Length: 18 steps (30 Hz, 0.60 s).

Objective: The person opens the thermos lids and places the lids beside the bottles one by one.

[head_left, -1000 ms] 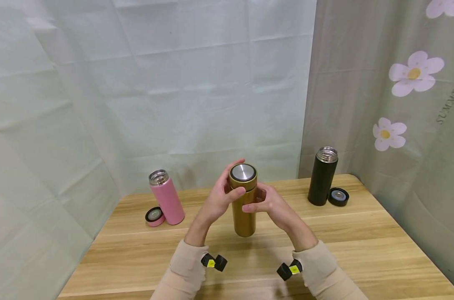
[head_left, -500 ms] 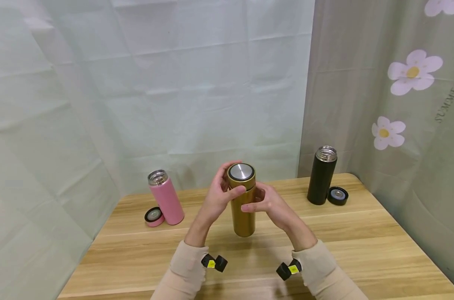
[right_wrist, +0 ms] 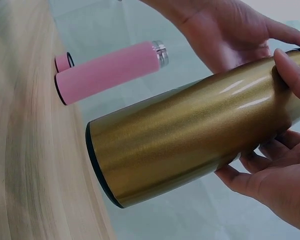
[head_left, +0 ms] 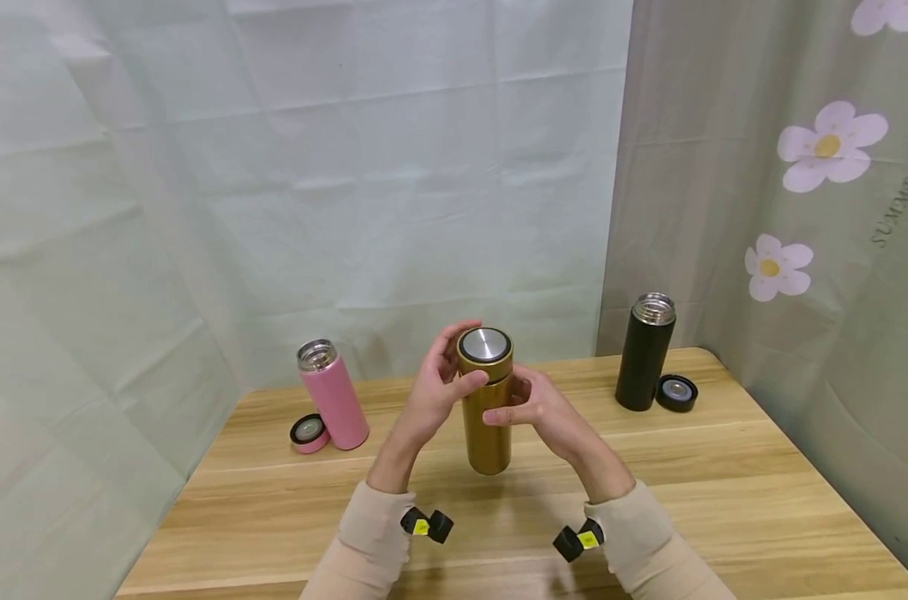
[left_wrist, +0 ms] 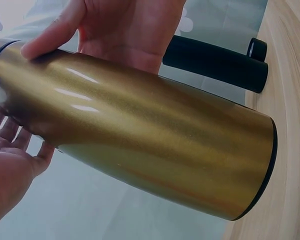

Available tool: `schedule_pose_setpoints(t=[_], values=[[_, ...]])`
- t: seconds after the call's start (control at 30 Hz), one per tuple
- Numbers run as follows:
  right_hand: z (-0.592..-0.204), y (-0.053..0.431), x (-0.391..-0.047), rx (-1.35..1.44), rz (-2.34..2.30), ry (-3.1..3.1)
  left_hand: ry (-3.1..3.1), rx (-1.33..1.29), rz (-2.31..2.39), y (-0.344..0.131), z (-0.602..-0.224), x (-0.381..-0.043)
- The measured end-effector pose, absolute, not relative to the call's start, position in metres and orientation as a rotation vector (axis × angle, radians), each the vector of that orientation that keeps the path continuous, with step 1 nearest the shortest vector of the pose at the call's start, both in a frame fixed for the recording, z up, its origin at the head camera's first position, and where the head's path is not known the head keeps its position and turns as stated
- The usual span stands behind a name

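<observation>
Upright in front of me is a gold thermos bottle (head_left: pixel 487 437), its gold lid (head_left: pixel 486 344) on top with a silver disc in a black ring. My left hand (head_left: pixel 433 396) grips the lid from the left, thumb across its near side. Lower down, my right hand (head_left: pixel 540 412) holds the body from the right, its thumb on the front. Both wrist views show the body (left_wrist: pixel 155 125) tilted against the table, and the base (right_wrist: pixel 102 170) seems to be off the surface. Some fingers are hidden behind the bottle.
A pink bottle (head_left: pixel 336 404) without a lid stands at the left, its upturned lid (head_left: pixel 309 433) beside it. At the right stands an uncapped black bottle (head_left: pixel 645 354) next to its upturned lid (head_left: pixel 677 392). A pale curtain (head_left: pixel 424 208) hangs behind the wooden table (head_left: pixel 274 517).
The left hand's fingers have shifted very slightly to the left around the lid. The gold bottle and the right hand stay almost still; the other bottles have not moved.
</observation>
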State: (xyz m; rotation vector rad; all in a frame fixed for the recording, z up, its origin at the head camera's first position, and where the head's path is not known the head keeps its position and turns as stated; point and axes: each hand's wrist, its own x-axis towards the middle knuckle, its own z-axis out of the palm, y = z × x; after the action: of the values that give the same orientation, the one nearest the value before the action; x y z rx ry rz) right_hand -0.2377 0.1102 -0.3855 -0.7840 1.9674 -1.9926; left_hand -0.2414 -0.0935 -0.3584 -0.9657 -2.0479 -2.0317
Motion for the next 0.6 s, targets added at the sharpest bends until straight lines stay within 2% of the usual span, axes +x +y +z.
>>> schedule_pose_setpoints(t=[0.27, 0.6], values=[[-0.3874, 0.1105, -0.2393, -0.797, -1.994, 1.962, -2.086, -1.048, -2.022, -0.0934, -0.3587, -0.241], [-0.385, 0.1108, -0.238, -0.795, -2.003, 1.954, -1.984, -0.913, -2.119, -0.0874, -0.358, -0.2406]])
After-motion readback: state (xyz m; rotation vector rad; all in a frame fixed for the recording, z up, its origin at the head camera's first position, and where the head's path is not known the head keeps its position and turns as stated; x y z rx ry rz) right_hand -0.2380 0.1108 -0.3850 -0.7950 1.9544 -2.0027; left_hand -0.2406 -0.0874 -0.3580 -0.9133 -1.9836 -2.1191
